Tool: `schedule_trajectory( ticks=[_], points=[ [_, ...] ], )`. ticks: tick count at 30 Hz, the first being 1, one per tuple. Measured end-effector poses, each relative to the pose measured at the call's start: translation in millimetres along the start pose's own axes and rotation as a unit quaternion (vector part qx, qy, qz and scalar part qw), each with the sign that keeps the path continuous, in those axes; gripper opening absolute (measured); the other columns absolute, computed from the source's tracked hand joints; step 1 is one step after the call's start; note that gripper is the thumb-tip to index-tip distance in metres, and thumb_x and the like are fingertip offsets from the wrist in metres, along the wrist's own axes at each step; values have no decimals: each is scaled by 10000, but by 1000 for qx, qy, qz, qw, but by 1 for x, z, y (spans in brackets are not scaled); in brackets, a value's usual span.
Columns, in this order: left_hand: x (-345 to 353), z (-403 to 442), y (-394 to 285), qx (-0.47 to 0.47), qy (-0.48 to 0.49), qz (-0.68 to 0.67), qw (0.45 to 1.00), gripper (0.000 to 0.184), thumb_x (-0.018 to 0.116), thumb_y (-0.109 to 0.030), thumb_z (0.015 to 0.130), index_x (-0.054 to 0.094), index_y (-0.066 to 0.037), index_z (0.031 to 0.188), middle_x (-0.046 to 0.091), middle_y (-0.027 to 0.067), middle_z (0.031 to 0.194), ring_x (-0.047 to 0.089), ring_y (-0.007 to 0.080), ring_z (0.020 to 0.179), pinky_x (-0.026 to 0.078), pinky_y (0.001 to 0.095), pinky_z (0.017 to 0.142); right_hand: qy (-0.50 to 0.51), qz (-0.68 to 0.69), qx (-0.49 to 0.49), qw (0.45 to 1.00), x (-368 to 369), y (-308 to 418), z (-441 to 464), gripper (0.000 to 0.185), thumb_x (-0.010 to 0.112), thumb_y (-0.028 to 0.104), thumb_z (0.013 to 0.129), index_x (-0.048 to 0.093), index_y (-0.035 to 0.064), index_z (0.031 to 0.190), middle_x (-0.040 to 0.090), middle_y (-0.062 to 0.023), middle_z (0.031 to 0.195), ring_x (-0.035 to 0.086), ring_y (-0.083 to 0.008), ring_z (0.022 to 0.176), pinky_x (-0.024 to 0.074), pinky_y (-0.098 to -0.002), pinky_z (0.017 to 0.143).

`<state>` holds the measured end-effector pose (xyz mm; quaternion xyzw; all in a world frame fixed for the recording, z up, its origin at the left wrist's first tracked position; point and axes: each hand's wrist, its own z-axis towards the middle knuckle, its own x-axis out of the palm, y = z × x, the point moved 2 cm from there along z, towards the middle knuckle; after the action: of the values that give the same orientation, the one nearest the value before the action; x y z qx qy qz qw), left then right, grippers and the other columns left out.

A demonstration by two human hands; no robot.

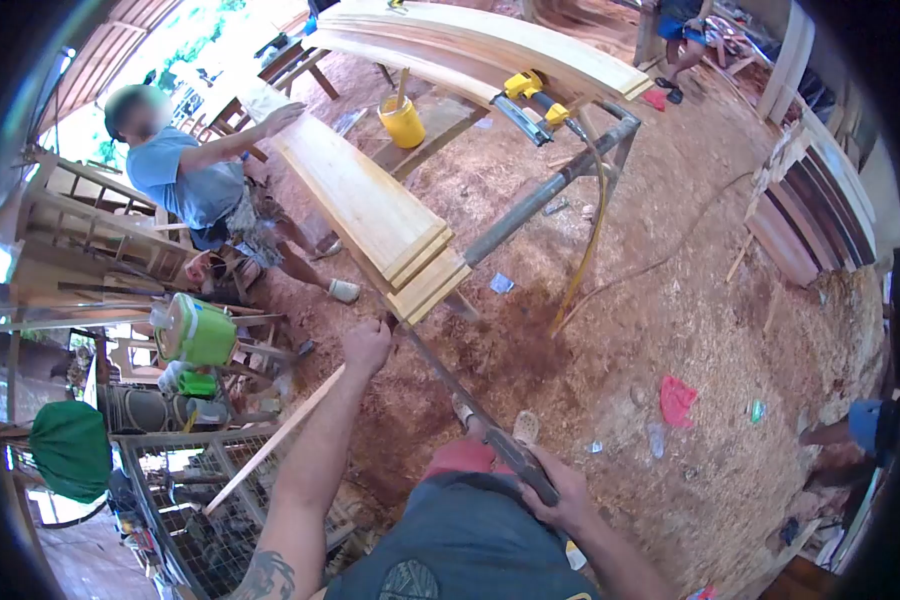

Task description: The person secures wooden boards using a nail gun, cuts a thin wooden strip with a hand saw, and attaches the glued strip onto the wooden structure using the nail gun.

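Observation:
My right hand [562, 490] is wrapped round the lower end of a long dark bar [470, 407] close to my body. The bar slants up and left to the end of a stack of pale boards [375, 215]. Closed fingers of my left hand [367, 345] are at the bar's upper end, just below the board ends; what they hold there is hard to make out. The boards rest on a metal-pipe stand [530, 204]. On the far side of the boards, a person in a blue shirt [195, 180] has a hand on them.
A yellow nail gun [535, 100] with a hose rests near more long boards [470, 42]. A yellow pot [402, 122] stands beside them. At left are a green container [198, 330] and a wire-mesh frame [200, 480]. Curved boards [810, 210] lean at right. Another person's legs [682, 60] show behind.

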<state>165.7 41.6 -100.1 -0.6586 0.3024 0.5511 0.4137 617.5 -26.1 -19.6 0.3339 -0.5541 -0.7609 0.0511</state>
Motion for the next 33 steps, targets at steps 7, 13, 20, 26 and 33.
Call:
schedule_trajectory(
  ticks=[7,13,20,26,33],
  points=[
    [3,1,-2,-73,42,-20,996,440,494,-371,999,737,-25,878,716,256,940,695,441,922,526,564,815,69,62,121,988,27,3,39,637,773,180,856,530,87,1437,713,-203,1142,733,-354,1006,579,-408,876],
    [-11,-3,-13,-47,34,-38,998,482,481,-408,1008,745,-23,889,716,259,952,689,446,939,522,557,844,31,28,58,997,4,-1,-3,612,773,228,861,555,55,1405,722,-185,1028,720,-367,885,570,-436,812],
    [-2,-1,-6,-78,34,-37,996,523,462,-452,1012,740,-16,935,718,259,982,679,459,956,513,558,874,49,68,129,988,23,18,53,640,785,199,858,541,71,1436,718,-219,1119,731,-366,1003,578,-407,887],
    [0,-1,2,-41,32,-55,997,515,483,-461,1003,746,-24,936,720,256,952,687,454,942,524,548,851,15,8,43,999,3,-1,-7,667,799,214,831,549,68,1432,719,-194,1037,731,-341,878,577,-397,777],
    [-10,-4,-12,-78,35,-13,996,496,473,-452,1011,746,-45,939,722,236,938,689,451,915,528,542,838,-5,47,57,997,44,-1,56,679,816,204,805,559,60,1418,726,-169,1015,729,-329,832,573,-406,739]
  ],
)
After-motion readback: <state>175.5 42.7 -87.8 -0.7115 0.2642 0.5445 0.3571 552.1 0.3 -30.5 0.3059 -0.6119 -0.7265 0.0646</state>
